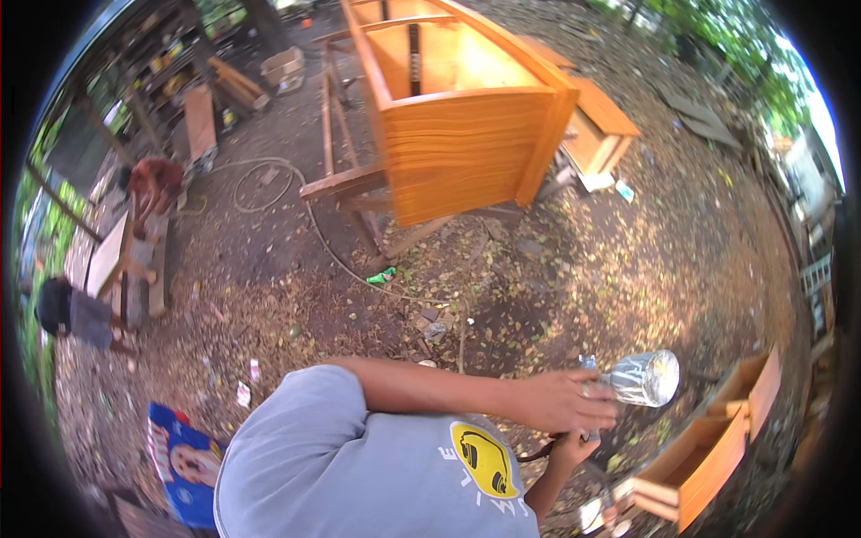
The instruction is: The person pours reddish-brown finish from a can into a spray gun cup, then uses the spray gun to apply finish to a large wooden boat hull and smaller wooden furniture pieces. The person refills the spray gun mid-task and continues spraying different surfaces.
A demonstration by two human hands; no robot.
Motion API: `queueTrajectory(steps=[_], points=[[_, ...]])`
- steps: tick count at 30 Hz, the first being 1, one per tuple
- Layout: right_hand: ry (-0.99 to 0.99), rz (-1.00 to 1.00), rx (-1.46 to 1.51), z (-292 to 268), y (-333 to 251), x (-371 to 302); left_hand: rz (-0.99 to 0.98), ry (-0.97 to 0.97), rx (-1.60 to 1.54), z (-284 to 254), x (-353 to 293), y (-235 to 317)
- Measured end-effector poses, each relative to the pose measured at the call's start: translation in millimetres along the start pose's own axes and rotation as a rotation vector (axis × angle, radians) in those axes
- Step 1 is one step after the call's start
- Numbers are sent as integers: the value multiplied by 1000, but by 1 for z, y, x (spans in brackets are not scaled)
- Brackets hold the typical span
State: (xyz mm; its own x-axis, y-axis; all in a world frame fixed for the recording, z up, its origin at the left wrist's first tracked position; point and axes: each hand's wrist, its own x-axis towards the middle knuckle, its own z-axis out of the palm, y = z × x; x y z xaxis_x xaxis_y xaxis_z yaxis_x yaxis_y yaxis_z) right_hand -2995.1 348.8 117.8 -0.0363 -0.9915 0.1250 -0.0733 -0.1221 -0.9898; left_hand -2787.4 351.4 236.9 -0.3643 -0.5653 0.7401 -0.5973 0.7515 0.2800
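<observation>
white lettering [468,481] is flanking a yellow print [482,448] on the grey shirt [359,466]. the spray gun [626,380] is sitting rightward, its silvery cup [646,377] pointing right, long axis running nearly sideways. the right hand [565,450] is curling around its handle [590,436]; the left hand [574,401] is lying above, fingers together, its grip impossible to tell.

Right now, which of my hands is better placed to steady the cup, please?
Probably the left hand: it lies close to the narrow end of the cup. The right hand sits lower and farther from it, seemingly curled in a grip.
</observation>
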Motion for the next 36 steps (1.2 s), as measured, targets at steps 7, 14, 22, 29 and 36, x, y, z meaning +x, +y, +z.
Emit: queueTrajectory(steps=[7,14,22,29,36], points=[[-231,-34,190,-22,-30,42,-15,-11,68,56,51,18],[-420,-6,255,-60,-19,54,-248,-35,-28,83,66,35],[-384,126,249,-69,-21,43,-255,-137,-73,88,66,41],[-225,71,240,-24,-3,55,-325,47,120,57,33,46],[-372,216,579,35,-117,78,-968,-293,395,23,-157,13]])
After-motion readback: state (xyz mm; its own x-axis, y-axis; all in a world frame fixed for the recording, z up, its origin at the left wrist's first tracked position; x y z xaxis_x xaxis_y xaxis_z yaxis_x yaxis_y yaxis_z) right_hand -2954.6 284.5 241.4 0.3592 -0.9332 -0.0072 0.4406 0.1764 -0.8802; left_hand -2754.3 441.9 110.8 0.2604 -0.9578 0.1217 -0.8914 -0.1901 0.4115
